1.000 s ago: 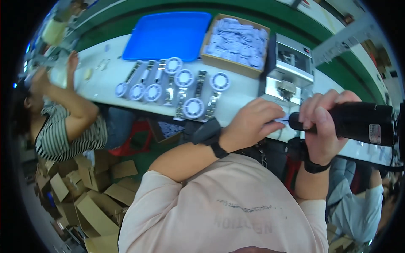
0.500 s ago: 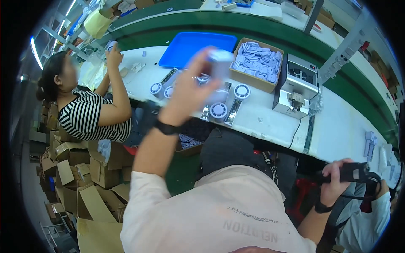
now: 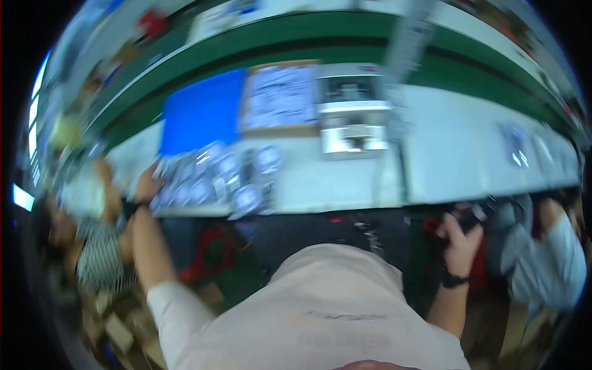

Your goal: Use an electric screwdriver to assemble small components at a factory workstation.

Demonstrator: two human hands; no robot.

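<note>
From the head: best to move the left hand (image 3: 148, 185) gently among the pale round-headed devices (image 3: 246, 198), along the left stretch of the desk's (image 3: 333, 191) front edge, without nudging neighbours over. Left fingers at the row's left end; too blurred to tell whether apart or together. Just beyond the front edge, toward the right: right hand (image 3: 462, 246), fingers clamped around a black tool (image 3: 478, 216).

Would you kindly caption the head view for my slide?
Left hand beside pale round-headed devices; right hand gripping a black tool.

The devices (image 3: 247, 199) lie before tray (image 3: 200, 114) and box (image 3: 280, 131).
</note>
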